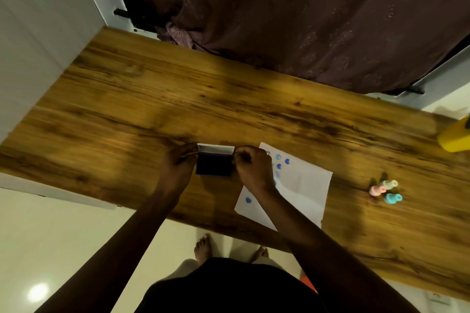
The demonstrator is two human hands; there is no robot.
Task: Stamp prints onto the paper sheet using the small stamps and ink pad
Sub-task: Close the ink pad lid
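Several blue prints already mark the paper point(302, 180). Both hands, left point(178, 165) and right point(250, 165), have their fingers pinched on the pad's point(214, 167) lid; the stamps point(385, 190) lie right of the paper, so stamping looks mostly finished.

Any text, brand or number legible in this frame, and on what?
None can be read.
Ink pad lid: a dark strip, maybe print, too blurred.
Paper sheet: blue stamped shapes and one dark mark at its top edge, no legible letters.
Stamps and yellow object: no label visible.
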